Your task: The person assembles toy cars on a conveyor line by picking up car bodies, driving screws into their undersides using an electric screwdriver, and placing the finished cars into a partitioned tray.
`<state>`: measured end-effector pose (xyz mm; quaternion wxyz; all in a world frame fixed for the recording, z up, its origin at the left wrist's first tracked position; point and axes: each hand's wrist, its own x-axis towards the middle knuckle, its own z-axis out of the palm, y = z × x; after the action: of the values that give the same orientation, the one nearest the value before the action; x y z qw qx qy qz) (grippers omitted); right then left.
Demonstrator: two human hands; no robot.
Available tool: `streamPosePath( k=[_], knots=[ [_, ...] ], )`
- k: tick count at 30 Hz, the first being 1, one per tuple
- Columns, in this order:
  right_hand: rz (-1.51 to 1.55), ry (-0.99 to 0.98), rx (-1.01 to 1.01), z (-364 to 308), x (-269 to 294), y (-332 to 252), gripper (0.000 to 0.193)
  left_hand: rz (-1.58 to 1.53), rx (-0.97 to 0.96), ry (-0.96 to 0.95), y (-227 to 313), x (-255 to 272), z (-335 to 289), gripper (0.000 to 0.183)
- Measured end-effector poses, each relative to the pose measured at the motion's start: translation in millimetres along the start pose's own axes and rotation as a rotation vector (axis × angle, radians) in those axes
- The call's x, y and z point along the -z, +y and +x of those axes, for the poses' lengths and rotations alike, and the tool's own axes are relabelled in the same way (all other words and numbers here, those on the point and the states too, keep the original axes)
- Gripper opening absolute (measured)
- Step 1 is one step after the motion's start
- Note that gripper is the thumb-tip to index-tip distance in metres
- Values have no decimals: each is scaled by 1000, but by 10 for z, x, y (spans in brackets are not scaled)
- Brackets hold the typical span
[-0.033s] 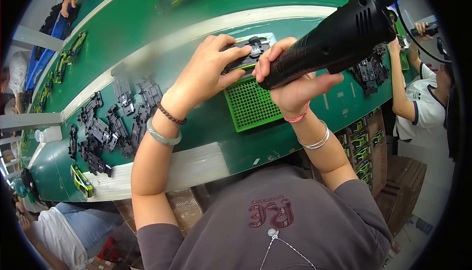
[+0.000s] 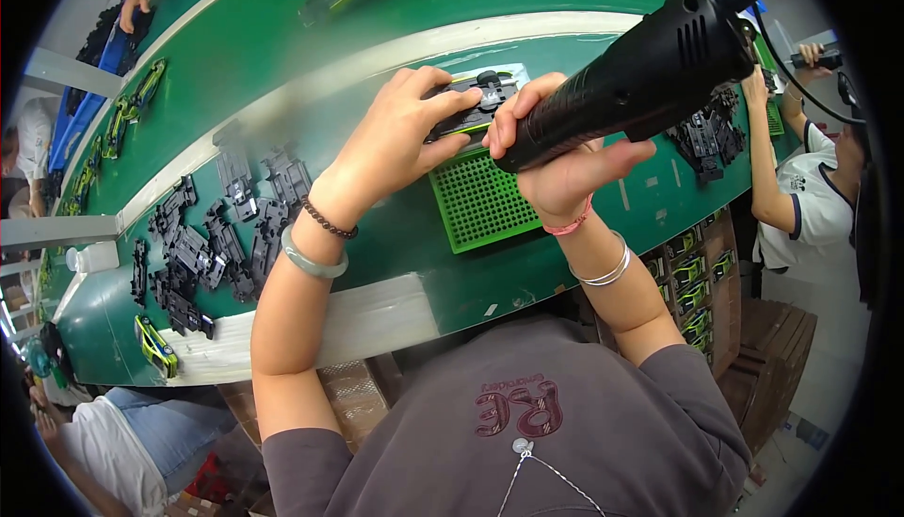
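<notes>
The left hand [image 2: 400,140] clasps a toy car chassis [image 2: 471,107] above the green grid tray [image 2: 480,201] while the right hand [image 2: 556,164] clenches a black power screwdriver [image 2: 640,74] just beside it, apparently mid-fastening; the tip must stay seated squarely.

Both hands [image 2: 395,140] clenched (arms raised)

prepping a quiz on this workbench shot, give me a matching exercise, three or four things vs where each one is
Things:
1. black power screwdriver
2. toy car chassis
3. green perforated tray
4. pile of black chassis parts

Places:
A. on the table under the hands
B. gripped in the right hand
C. loose on the table to the person's left
D. pinned by the left hand

Pairs: 1-B, 2-D, 3-A, 4-C
</notes>
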<state>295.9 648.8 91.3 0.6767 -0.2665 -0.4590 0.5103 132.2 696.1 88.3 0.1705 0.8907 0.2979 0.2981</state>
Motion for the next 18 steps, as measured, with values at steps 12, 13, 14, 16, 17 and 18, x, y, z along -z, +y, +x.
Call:
streamPosePath(
  k=[12,13,14,16,17,18],
  knots=[
    [-72,6,-13,-45,-36,72,100,-5,-1,0,-4,-4,-2,41],
    [-71,6,-13,-55,-61,55,100,-3,0,0,-6,-4,-4,41],
    [-135,19,-38,-61,-99,23,101,-1,-6,5,-9,-5,-4,40],
    [-198,28,-60,-65,-132,7,102,5,-12,13,-16,3,-13,39],
    [-178,2,-48,-73,-133,18,102,11,-5,-12,-24,6,-28,43],
    [-158,-25,-35,-71,-136,21,103,18,2,-35,-27,18,-34,46]
  ],
)
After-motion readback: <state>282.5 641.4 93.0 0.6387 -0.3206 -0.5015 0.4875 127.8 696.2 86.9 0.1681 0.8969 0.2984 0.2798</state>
